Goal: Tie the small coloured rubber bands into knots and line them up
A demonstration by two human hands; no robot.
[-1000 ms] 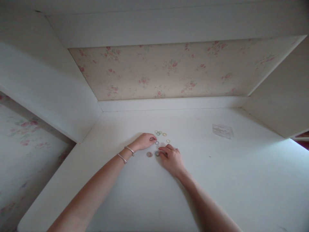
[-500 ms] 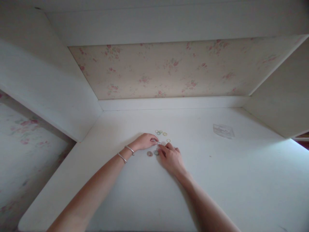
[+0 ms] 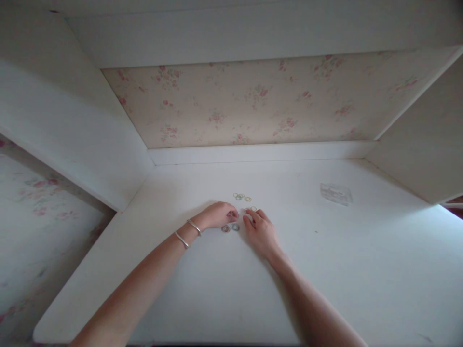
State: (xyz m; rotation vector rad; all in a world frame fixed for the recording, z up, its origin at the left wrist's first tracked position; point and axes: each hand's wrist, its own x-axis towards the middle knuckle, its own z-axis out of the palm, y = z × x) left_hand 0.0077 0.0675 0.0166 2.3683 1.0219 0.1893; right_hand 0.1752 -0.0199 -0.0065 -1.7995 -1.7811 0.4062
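No text, label or number can be read anywhere on the white desk (image 3: 325, 270).

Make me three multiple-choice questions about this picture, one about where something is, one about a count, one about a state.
1. Where does the clear bag lie?
A. On the tabletop, right of both hands
B. Under the left hand
C. On the floor

2. How many bracelets are on the left wrist?
A. None
B. Two
C. Five

3. What is the right hand doing?
A. Raised high over the table
B. Clenched round the clear bag
C. Down on the table, fingers at the small rings

Answers: 1 A, the bag sits on the white surface far to the right. 2 B, two metal bands show on that wrist. 3 C, the hand lies low with fingertips beside a ring, close to the left hand.
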